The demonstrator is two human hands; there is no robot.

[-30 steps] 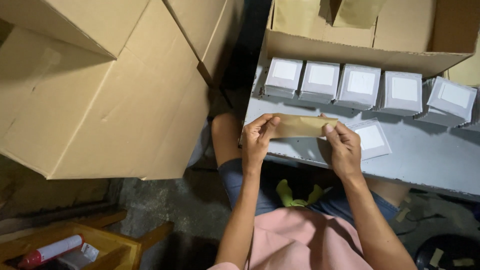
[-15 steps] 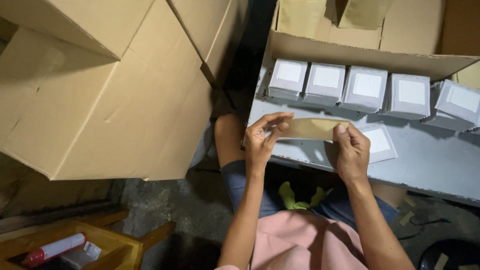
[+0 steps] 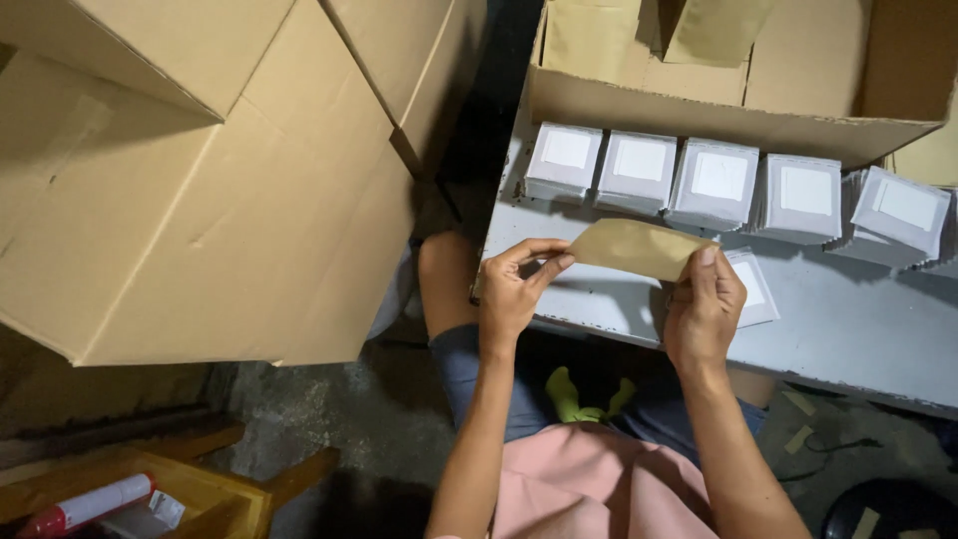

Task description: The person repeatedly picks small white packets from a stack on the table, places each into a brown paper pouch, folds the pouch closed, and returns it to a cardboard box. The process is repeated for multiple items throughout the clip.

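Pinching a brown paper envelope at each end with left hand and right hand fingers closed on it, we hold it unfilled above the grey surface, just before five stacked white packets awaiting.

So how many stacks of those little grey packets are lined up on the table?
5 in the row: first stack, second stack, third stack, fourth stack, fifth stack. A loose packet lies by the right hand; more may hide past the edge.
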